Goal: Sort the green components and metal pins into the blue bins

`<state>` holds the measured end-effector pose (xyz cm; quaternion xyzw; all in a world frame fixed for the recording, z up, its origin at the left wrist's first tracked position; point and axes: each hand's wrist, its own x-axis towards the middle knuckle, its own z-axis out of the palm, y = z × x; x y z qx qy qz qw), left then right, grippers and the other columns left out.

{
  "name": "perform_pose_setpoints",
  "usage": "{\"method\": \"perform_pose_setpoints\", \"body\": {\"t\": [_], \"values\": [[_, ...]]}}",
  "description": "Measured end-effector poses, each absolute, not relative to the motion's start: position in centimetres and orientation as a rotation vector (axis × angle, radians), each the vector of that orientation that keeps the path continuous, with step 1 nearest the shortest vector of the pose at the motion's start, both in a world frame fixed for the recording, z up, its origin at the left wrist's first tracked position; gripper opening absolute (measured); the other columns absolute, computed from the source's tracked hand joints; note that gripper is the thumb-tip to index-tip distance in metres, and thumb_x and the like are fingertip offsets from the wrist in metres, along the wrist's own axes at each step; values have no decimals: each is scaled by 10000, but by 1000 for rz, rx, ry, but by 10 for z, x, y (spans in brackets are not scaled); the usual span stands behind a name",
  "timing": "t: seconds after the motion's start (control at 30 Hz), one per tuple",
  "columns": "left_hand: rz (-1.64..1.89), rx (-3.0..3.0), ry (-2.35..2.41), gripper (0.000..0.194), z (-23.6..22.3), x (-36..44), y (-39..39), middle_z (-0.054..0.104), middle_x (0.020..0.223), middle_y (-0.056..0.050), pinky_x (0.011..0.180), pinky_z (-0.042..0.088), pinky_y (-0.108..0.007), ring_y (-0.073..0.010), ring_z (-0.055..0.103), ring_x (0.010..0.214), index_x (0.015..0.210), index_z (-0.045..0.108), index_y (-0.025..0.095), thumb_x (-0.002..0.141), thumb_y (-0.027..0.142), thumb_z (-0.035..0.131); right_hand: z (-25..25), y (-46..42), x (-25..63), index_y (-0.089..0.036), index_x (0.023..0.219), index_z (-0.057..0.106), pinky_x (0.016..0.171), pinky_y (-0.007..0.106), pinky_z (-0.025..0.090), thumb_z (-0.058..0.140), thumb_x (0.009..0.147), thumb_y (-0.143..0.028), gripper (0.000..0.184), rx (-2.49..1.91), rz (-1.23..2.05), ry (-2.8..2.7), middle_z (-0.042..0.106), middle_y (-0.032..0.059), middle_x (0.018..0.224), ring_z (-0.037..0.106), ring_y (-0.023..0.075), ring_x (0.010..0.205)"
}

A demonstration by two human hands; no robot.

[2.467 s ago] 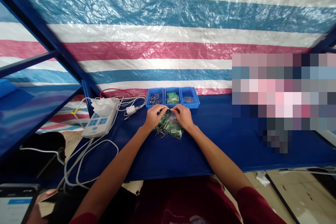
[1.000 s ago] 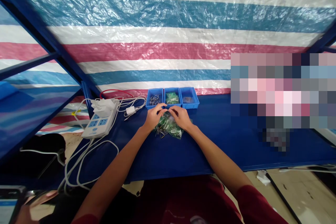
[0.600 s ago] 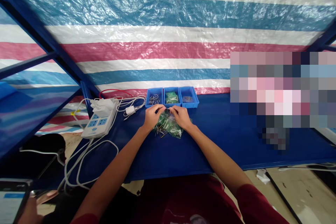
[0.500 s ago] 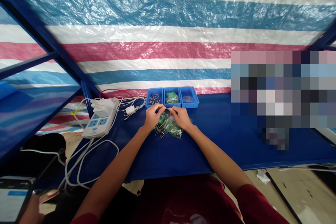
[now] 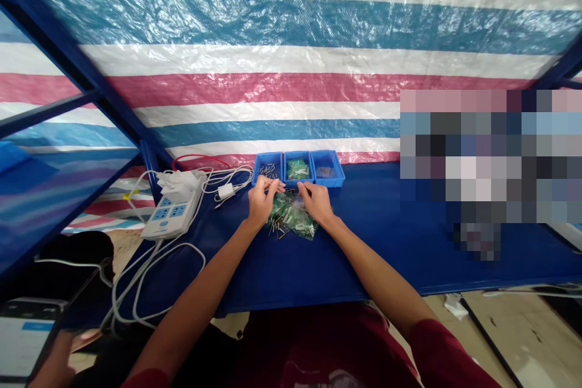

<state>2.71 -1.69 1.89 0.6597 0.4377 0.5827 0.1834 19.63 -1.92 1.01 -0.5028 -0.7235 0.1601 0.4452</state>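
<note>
My left hand is closed with thumb and fingers together at the front edge of the left blue bin, which holds dark slim metal pieces. My right hand is pinched just below the middle blue bin. Whatever small thing either hand grips is too small to make out. Below and between the hands lies a heap of clear and green plastic packets. Loose slim metal pieces stick out at the heap's left side. Green packets lie in the middle bin.
The right blue bin holds a few flat packets. A white power strip with plugs and looping cables stands left. A person's hand and a phone show at lower left. The right side is blurred out.
My hands have moved apart slightly. The left fingers have shifted left and turned, and the right fingertips have drawn back to the right.
</note>
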Motion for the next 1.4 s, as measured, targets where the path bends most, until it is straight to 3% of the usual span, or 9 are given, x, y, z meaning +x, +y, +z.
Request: {"method": "perform_pose_setpoints", "body": {"t": [0.13, 0.27, 0.37, 0.53, 0.63, 0.77, 1.0, 1.4], "values": [[2022, 2136, 1477, 243, 24, 12, -5, 739, 884, -70, 888, 487, -393, -205, 688, 900, 842, 593, 185, 957, 357, 465, 10, -19, 197, -191, 613, 543, 569, 246, 324, 322, 983, -457, 506, -1253, 388, -1782, 536, 4, 543, 494, 132, 515], [1583, 2536, 1725, 229, 23, 0, 11, 698, 1135, -102, 1009, 363, -494, -294, 574, 1166, 939, 675, 210, 934, 374, 514, 9, -17, 197, -186, 626, 569, 580, 245, 329, 363, 979, -402, 462, -1297, 383, -1829, 570, 11, 571, 525, 138, 547], [1387, 2659, 1766, 244, 18, -2, 13, 657, 1216, -120, 976, 381, -481, -310, 533, 1209, 1010, 684, 198, 938, 342, 501, 9, -16, 199, -183, 650, 602, 581, 246, 324, 434, 955, -346, 384, -1341, 403, -1904, 604, 13, 608, 533, 138, 569], [1403, 2666, 1558, 267, 18, 0, 4, 705, 1039, -87, 884, 443, -361, -222, 625, 1011, 973, 690, 195, 958, 291, 442, 14, -20, 197, -201, 800, 677, 619, 240, 357, 624, 823, -208, 58, -1289, 458, -2142, 658, 8, 778, 584, 146, 702], [1222, 2612, 1431, 285, 23, 0, -1, 713, 893, -64, 762, 463, -278, -168, 645, 807, 936, 686, 180, 951, 299, 428, 15, -23, 193, -210, 903, 690, 647, 240, 386, 634, 813, -188, 108, -1233, 419, -2219, 655, 27, 916, 605, 157, 802], [600, 2532, 1326, 254, 32, -3, -5, 667, 672, -6, 593, 398, -226, -130, 579, 601, 769, 663, 176, 857, 381, 542, 12, -22, 192, -206, 912, 685, 667, 248, 403, 556, 854, -157, 150, -1292, 368, -2164, 654, 40, 925, 605, 165, 828], [119, 2512, 1379, 185, 44, -4, -8, 689, 737, -9, 561, 327, -228, -156, 584, 646, 713, 647, 202, 732, 381, 602, 12, -18, 197, -201, 889, 675, 663, 252, 394, 494, 886, -176, 182, -1376, 344, -2008, 660, 36, 848, 591, 173, 782], [172, 2560, 1454, 96, 41, 4, -14, 678, 746, 3, 571, 322, -241, -152, 573, 667, 685, 648, 214, 668, 242, 558, 16, -20, 198, -201, 878, 676, 703, 251, 410, 478, 875, -171, 201, -1433, 375, -1970, 686, 39, 870, 604, 173, 799]]}}
